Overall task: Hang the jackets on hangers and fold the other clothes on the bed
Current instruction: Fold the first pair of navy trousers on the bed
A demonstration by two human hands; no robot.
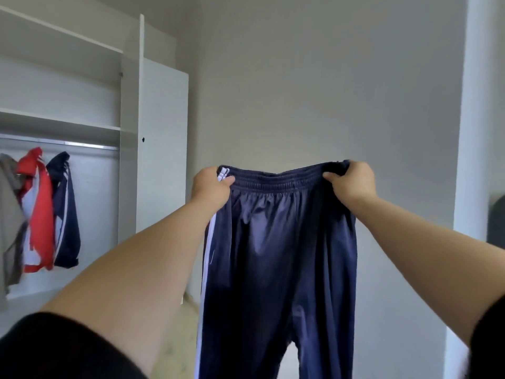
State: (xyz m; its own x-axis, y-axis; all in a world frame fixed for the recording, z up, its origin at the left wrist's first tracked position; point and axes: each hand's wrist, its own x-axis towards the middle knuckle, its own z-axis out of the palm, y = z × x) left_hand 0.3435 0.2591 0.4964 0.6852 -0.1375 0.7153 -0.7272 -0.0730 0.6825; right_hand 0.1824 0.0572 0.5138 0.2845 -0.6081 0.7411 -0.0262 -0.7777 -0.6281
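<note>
At chest height, left hand and right hand fingers curled, gripping navy track pants waistband.

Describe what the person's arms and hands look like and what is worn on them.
The left hand and right hand are bare: no gloves, rings, watch or bracelets show. Black short sleeves, the left sleeve and the right sleeve, cover the upper arms; below them the arms are uncovered to the wrists.
</note>
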